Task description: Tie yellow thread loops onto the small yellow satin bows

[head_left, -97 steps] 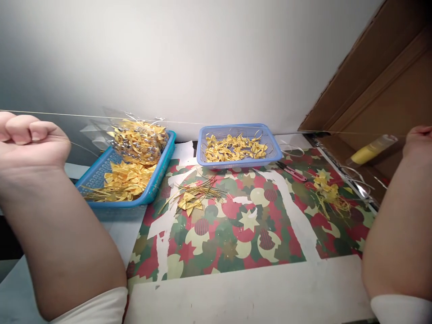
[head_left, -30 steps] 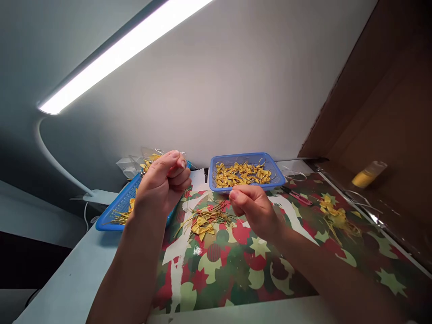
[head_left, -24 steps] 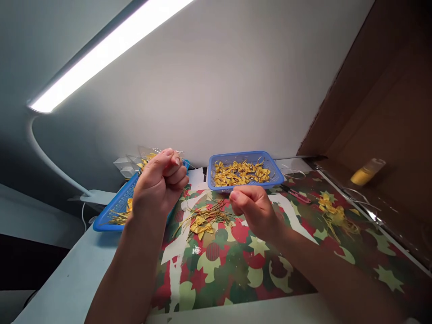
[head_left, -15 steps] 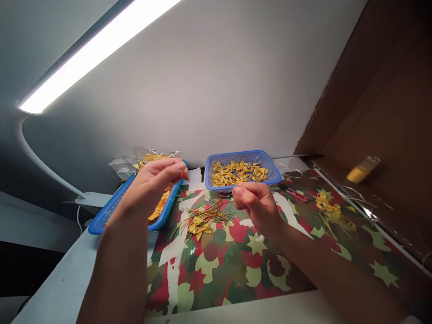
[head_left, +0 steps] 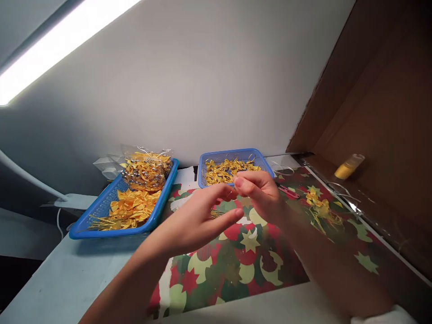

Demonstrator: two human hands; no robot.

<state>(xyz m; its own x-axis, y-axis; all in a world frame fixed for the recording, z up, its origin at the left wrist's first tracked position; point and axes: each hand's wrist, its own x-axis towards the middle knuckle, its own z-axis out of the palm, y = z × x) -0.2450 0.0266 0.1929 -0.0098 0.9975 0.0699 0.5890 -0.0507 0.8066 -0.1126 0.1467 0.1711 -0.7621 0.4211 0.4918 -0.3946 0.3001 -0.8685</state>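
Observation:
My left hand [head_left: 199, 218] is beside my right, its thumb spread away from the fingers and nothing visible in its grip. With thumb and fingertips pinched, my right hand [head_left: 261, 193] hovers in front of the farther basket; whatever it holds is too small to make out. The fingertips of both hands are close together. Partly hidden behind my left hand lie thin gold wire ties [head_left: 216, 214] on the patterned sheet [head_left: 232, 270]. The blue-violet basket [head_left: 202, 168] behind the hands contains small gold ribbon bows [head_left: 219, 171].
At left, a blue basket [head_left: 170, 184] holds yellow bows [head_left: 135, 204] and a clear bag [head_left: 145, 168] of more bows. To the right lie a pink-handled cutter [head_left: 288, 192] and a yellow bow bunch [head_left: 319, 204]. A yellow-filled container [head_left: 349, 166] is by the cardboard wall [head_left: 374, 99].
My left hand has moved right and down to meet the right hand, and its pinch has opened. The right hand stays pinched. The view has swung slightly right.

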